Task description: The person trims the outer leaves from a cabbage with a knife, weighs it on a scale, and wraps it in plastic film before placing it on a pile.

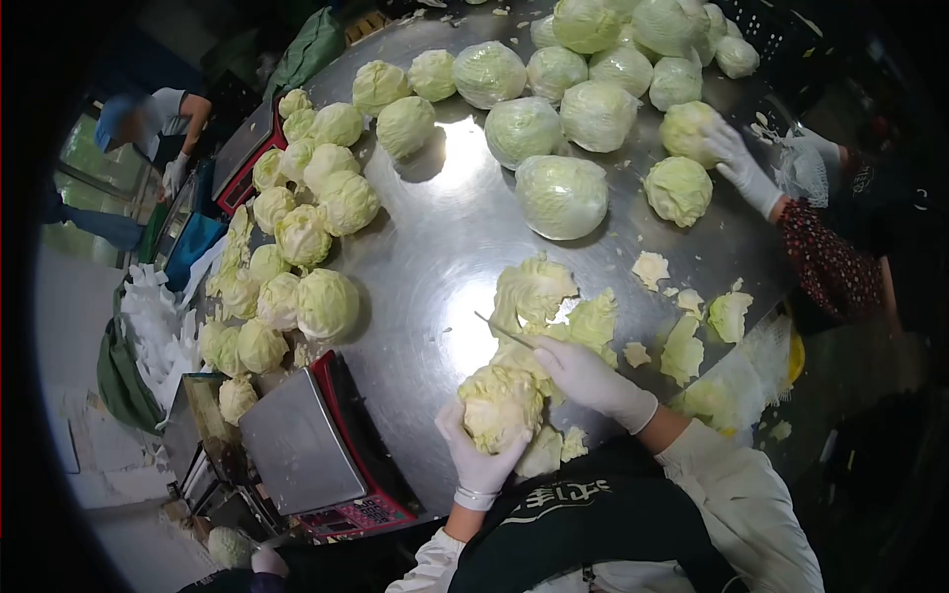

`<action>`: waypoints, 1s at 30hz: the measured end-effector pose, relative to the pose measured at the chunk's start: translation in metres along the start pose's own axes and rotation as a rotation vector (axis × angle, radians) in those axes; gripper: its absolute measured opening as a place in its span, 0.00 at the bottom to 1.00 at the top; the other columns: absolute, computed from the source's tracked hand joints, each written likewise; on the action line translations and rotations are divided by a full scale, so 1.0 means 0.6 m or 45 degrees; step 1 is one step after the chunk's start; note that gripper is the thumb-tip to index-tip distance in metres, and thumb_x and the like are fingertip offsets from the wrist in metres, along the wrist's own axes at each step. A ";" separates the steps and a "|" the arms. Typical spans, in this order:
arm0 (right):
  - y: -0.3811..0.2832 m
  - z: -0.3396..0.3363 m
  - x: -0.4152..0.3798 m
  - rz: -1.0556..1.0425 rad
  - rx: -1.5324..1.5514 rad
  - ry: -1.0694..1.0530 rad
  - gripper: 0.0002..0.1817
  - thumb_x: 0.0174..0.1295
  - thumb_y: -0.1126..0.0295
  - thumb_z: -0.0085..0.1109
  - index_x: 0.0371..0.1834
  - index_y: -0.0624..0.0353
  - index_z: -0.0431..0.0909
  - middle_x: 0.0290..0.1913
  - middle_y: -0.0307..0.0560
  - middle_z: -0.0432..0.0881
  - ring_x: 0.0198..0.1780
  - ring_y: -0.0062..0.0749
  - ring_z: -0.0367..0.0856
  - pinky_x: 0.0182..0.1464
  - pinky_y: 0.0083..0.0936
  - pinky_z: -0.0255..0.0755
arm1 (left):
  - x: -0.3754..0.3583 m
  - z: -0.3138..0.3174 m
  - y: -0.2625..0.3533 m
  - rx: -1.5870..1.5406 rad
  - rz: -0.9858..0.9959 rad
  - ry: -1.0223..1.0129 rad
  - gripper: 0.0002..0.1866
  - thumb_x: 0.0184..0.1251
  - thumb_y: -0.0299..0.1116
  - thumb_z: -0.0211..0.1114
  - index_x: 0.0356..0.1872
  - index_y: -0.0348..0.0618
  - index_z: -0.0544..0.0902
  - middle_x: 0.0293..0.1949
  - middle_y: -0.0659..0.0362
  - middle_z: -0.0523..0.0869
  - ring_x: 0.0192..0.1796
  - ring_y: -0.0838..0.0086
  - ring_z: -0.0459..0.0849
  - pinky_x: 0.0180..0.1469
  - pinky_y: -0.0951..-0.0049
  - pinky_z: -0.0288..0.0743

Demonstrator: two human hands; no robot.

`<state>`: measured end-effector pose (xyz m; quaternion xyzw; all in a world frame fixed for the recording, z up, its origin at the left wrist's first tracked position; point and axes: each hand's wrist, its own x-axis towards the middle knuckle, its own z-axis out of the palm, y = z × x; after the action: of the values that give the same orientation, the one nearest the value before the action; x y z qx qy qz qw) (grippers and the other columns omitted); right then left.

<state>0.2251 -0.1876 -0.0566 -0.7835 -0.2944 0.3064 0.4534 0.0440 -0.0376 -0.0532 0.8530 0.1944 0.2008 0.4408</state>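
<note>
A pale green cabbage (499, 403) with a cut, whitish face is cupped from below by my left hand (474, 463), in a white glove. My right hand (593, 381), gloved too, is closed around a knife (501, 330); its thin blade points up and left, just above the cabbage, and the handle is hidden in the fist. Loose outer leaves (539, 287) lie on the metal table (420, 267) beyond the knife. More leaf scraps (682, 351) are scattered to the right of my right hand.
Wrapped cabbages (561, 198) stand at the back, and unwrapped cabbages (326, 301) crowd the left edge. A red scale (306, 445) sits at near left. On the right, a co-worker's gloved hand (741, 168) touches a cabbage. Another person (163, 124) is at far left.
</note>
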 end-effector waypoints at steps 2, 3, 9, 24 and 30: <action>0.052 0.008 0.007 -0.072 0.176 0.137 0.23 0.79 0.60 0.45 0.70 0.58 0.74 0.57 0.61 0.84 0.57 0.53 0.84 0.59 0.40 0.76 | -0.009 -0.024 -0.014 -0.021 0.004 -0.097 0.54 0.46 0.42 0.88 0.71 0.37 0.61 0.65 0.43 0.65 0.69 0.52 0.68 0.72 0.52 0.64; 0.061 0.008 0.000 -0.004 0.308 0.131 0.23 0.79 0.60 0.46 0.70 0.58 0.75 0.58 0.63 0.84 0.60 0.51 0.83 0.62 0.36 0.73 | -0.019 -0.039 -0.019 -0.039 -0.007 -0.199 0.56 0.46 0.42 0.88 0.73 0.38 0.60 0.68 0.42 0.65 0.71 0.52 0.67 0.74 0.52 0.64; 0.012 -0.087 -0.064 0.397 -0.265 0.307 0.34 0.74 0.60 0.49 0.80 0.57 0.56 0.55 0.70 0.82 0.50 0.67 0.83 0.52 0.52 0.76 | -0.042 -0.104 -0.032 -0.689 -0.400 -0.246 0.60 0.50 0.42 0.86 0.77 0.39 0.52 0.72 0.46 0.65 0.74 0.59 0.69 0.76 0.56 0.65; -0.092 -0.101 -0.146 0.194 -0.290 -0.531 0.33 0.76 0.57 0.51 0.78 0.58 0.53 0.57 0.70 0.81 0.49 0.68 0.83 0.54 0.52 0.76 | 0.034 -0.040 0.064 0.366 -0.019 -0.210 0.49 0.39 0.48 0.86 0.66 0.40 0.76 0.54 0.49 0.76 0.59 0.53 0.75 0.64 0.56 0.70; -0.043 -0.100 -0.099 0.136 0.442 0.339 0.26 0.75 0.61 0.57 0.71 0.61 0.69 0.53 0.52 0.83 0.52 0.33 0.81 0.53 0.30 0.75 | 0.038 -0.036 0.093 0.485 -0.037 -0.245 0.46 0.39 0.49 0.86 0.65 0.44 0.79 0.50 0.50 0.75 0.53 0.55 0.75 0.59 0.57 0.72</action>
<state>0.2272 -0.2524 0.0029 -0.7417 -0.1328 0.2699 0.5995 0.0607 -0.0414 0.0082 0.9332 0.1983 0.0717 0.2911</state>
